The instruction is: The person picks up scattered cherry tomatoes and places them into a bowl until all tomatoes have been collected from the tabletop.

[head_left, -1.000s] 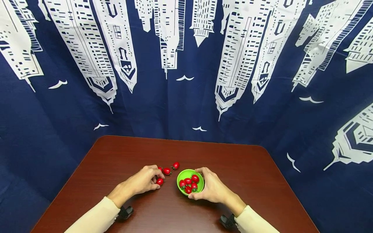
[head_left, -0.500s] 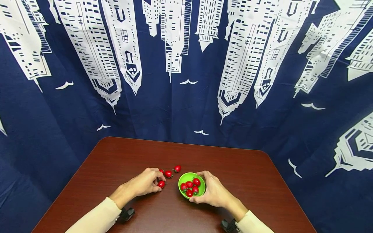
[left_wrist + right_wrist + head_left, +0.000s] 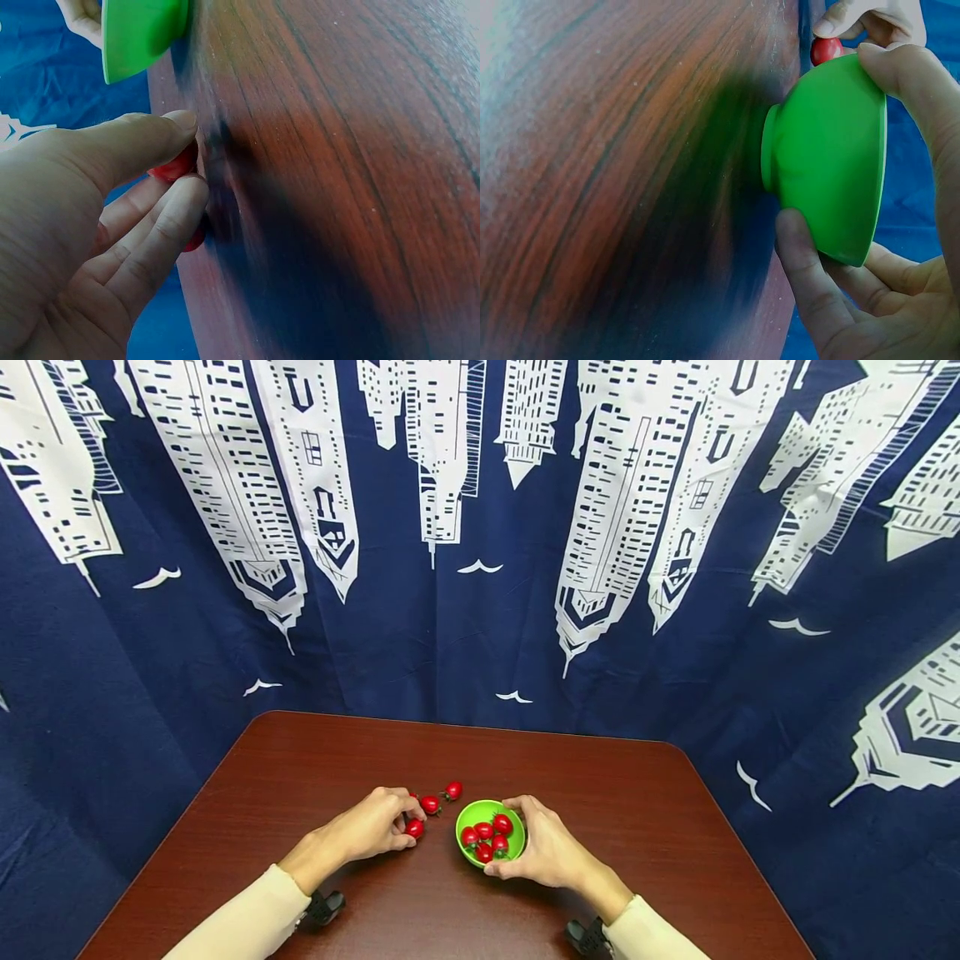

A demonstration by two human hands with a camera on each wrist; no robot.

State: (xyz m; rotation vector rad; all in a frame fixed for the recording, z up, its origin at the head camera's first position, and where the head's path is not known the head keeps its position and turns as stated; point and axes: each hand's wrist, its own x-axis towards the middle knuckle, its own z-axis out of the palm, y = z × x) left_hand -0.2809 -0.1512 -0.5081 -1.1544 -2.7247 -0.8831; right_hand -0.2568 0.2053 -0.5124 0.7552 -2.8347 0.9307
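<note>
Remotely, I'm watching the left hand (image 3: 373,827) pinching a tomato (image 3: 414,829), left of the green bowl (image 3: 829,157); the right hand (image 3: 555,850), spread wide, is gripping the bowl. Tomato's seeming light, slick, bruisable; I'm favouring its middle, gently.

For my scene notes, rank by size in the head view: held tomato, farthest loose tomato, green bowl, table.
1. Table
2. Green bowl
3. Held tomato and farthest loose tomato: too alike to rank, the held one partly hidden.
</note>
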